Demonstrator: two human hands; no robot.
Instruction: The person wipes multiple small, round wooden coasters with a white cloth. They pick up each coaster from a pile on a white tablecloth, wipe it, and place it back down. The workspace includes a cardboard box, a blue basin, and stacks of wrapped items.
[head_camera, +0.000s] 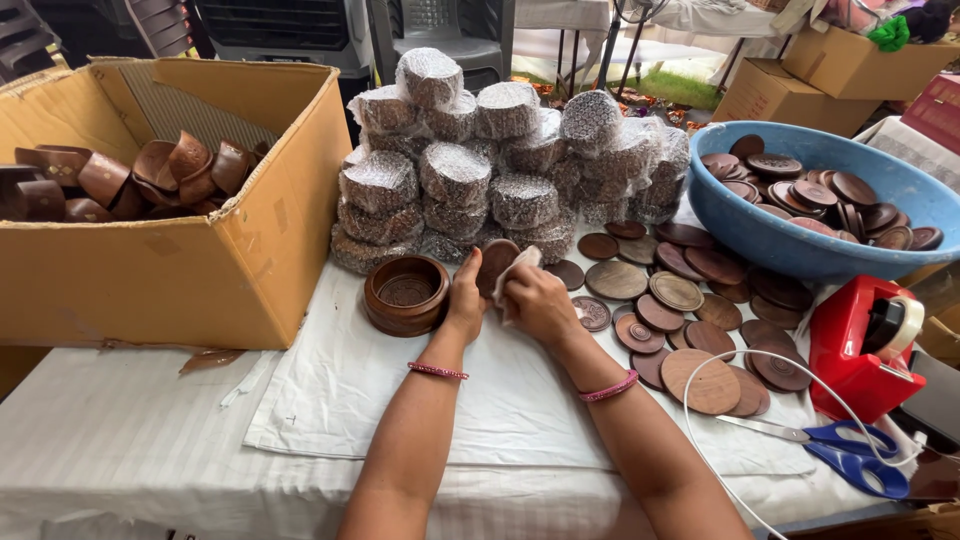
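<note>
Your left hand pinches the stiff, light wooden lid by its rim above the white cloth, while your right hand fingers close on a soft wiping rag against it.

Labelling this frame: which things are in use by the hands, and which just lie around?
In use:
- left hand, on the wooden disc
- right hand, with a white cloth
- wooden bowl, beside the left hand

Lying about:
- cardboard box
- wrapped stacks
- blue basin
- loose lids
- tape dispenser
- scissors
</note>
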